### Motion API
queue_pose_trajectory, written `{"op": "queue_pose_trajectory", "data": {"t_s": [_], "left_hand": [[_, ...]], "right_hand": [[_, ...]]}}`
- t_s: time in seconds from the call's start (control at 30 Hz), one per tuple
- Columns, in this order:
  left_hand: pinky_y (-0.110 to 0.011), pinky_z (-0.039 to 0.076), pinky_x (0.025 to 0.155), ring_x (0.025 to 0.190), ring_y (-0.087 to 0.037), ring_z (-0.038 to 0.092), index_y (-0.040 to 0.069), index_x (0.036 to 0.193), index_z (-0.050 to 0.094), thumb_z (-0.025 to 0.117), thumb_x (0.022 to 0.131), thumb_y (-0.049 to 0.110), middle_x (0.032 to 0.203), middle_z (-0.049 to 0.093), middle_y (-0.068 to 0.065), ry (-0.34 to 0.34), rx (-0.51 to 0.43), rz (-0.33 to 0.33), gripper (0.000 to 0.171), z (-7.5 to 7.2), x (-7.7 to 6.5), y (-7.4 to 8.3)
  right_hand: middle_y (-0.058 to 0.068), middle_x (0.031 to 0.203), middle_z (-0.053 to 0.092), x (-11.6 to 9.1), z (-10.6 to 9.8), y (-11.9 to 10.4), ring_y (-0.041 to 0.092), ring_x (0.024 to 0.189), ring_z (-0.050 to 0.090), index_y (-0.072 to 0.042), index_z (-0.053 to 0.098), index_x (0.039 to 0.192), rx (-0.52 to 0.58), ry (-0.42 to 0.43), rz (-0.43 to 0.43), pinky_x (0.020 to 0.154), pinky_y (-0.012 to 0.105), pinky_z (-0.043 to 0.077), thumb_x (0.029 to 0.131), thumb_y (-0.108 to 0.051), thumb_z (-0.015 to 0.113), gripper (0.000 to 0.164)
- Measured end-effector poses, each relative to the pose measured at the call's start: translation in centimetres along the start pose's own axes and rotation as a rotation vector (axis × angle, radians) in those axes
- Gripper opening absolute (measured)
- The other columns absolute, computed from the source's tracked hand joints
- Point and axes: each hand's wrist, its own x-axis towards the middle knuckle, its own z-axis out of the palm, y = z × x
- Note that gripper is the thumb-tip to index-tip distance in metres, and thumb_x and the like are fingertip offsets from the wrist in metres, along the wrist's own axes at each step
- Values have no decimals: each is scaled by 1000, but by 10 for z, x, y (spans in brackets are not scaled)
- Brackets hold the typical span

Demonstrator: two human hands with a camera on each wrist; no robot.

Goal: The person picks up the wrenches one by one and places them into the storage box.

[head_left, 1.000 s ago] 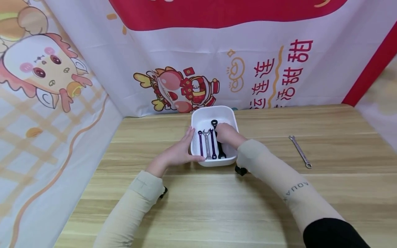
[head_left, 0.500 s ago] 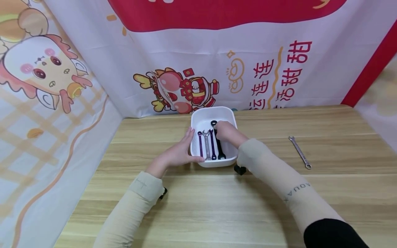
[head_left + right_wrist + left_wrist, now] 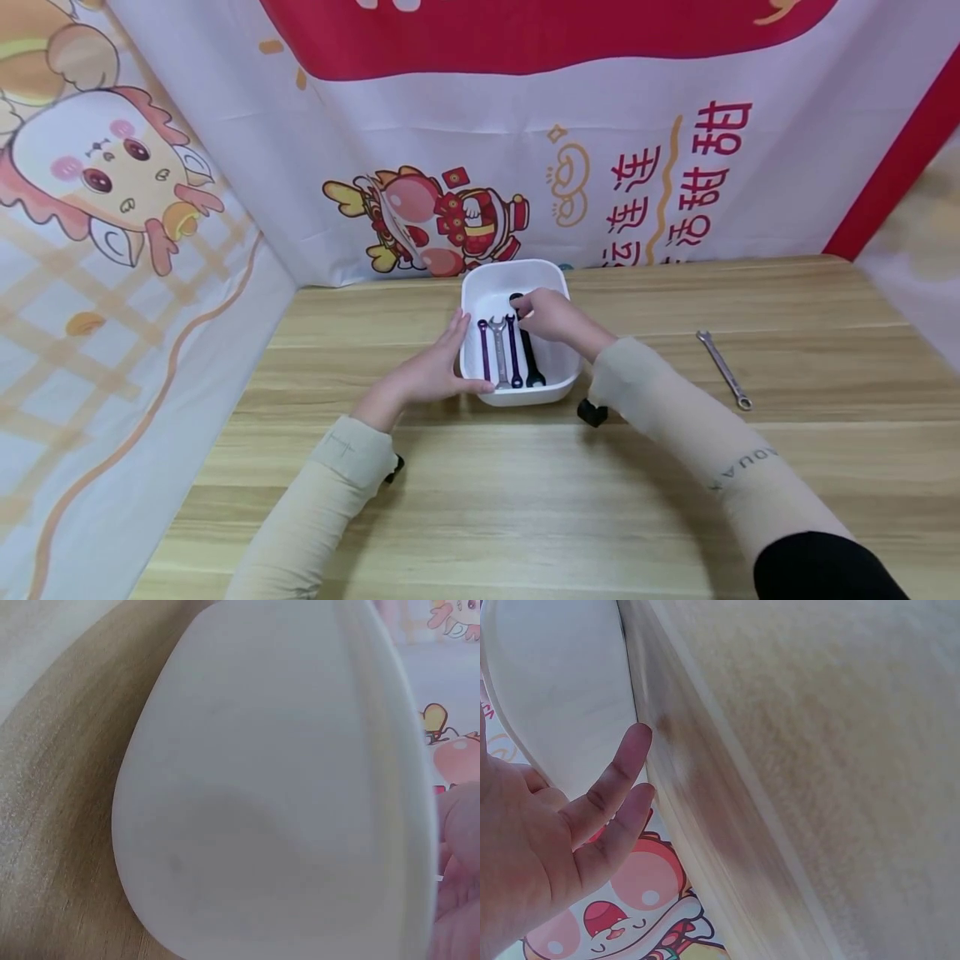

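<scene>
A white plastic tray (image 3: 514,398) stands on the wooden table, and wrenches lie side by side in it. They are a dark purple wrench (image 3: 484,350), a silver open-end wrench (image 3: 500,354), a second purple wrench (image 3: 513,354) and a larger black wrench (image 3: 531,360). My left hand (image 3: 423,367) steadies the tray's near left corner, thumb over the front rim, fingers along the side. In the left wrist view two fingers (image 3: 615,772) stretch out beside the tray. My right hand (image 3: 558,321) has its fingertips at the black wrench's far end; I cannot tell whether they pinch it.
Another silver combination wrench (image 3: 723,369) lies on the table (image 3: 480,500) to the right of the tray. A printed cloth backdrop (image 3: 420,117) hangs right behind the tray, and another printed cloth (image 3: 112,333) borders the table's left side.
My right hand has drawn slightly up and to the right, uncovering more of the black wrench's shaft. My left hand and the wrenches hold their places.
</scene>
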Motion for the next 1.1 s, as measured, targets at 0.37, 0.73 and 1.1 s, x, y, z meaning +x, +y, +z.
{"op": "queue_pose_trajectory", "data": {"t_s": [0.37,0.73,1.1], "left_hand": [[-49,18,123,156,-28,4,15,166,-4,81,86,50,170,-18,-2,10,-4,-2,122,0,0,-1],[-50,19,123,156,-28,5,18,166,-3,82,85,51,170,-18,1,10,-13,-18,122,0,1,-1],[-50,18,123,156,-28,3,17,166,-4,82,85,50,170,-19,2,5,-11,-10,122,0,0,-2]], "right_hand": [[20,135,62,-14,-16,5,39,115,65,-3,56,146,203,-6,-61,97,48,55,104,-12,59,43],[24,128,64,-28,-26,8,36,112,65,2,60,140,290,77,-168,92,43,58,100,-5,61,40],[18,131,65,-47,-40,21,32,116,63,-5,62,140,350,125,-168,98,45,54,102,-8,60,39]]}}
